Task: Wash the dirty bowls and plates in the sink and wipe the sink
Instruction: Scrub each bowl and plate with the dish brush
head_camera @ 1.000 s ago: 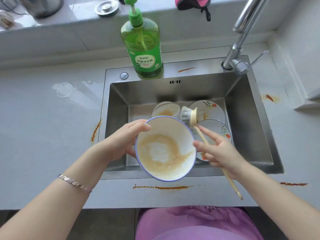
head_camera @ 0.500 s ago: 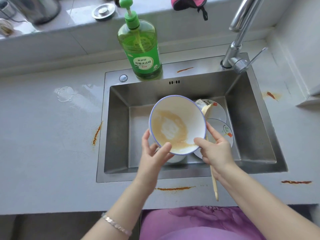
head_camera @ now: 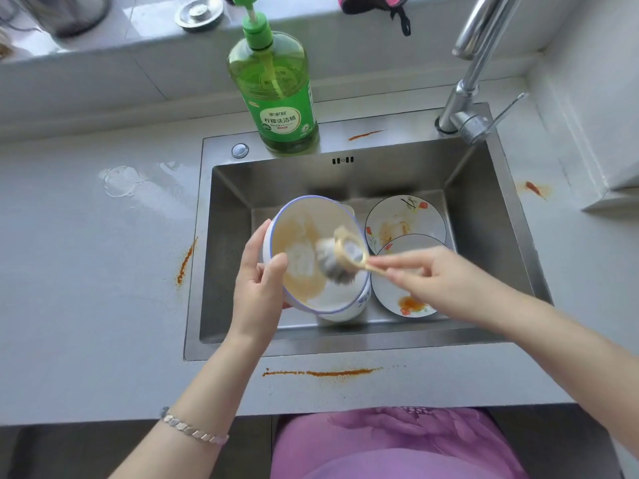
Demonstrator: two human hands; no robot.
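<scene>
Now the wooden-handled dish brush [head_camera: 340, 257], half a second ago behind the rim, presses its bristles inside the blue-rimmed white bowl [head_camera: 301, 233] smeared with brown sauce, so scrubbing has likely begun. The left grip [head_camera: 257, 288] clasps the bowl's near-left rim, tilting it over the steel sink [head_camera: 311, 174]; the right grip [head_camera: 435, 281] pinches the brush handle. On the green detergent bottle [head_camera: 276, 88] the label reads 柠檬洗洁精; the smaller brand line is illegible.

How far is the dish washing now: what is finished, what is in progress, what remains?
Done: nothing looks clean yet. In hand: the left hand holds the blue-rimmed bowl over the sink, brown residue inside, while the right hand holds the dish brush head inside it. Left: two stained flowered plates, a second bowl underneath, and the sink's sauce streak to wipe.
</scene>
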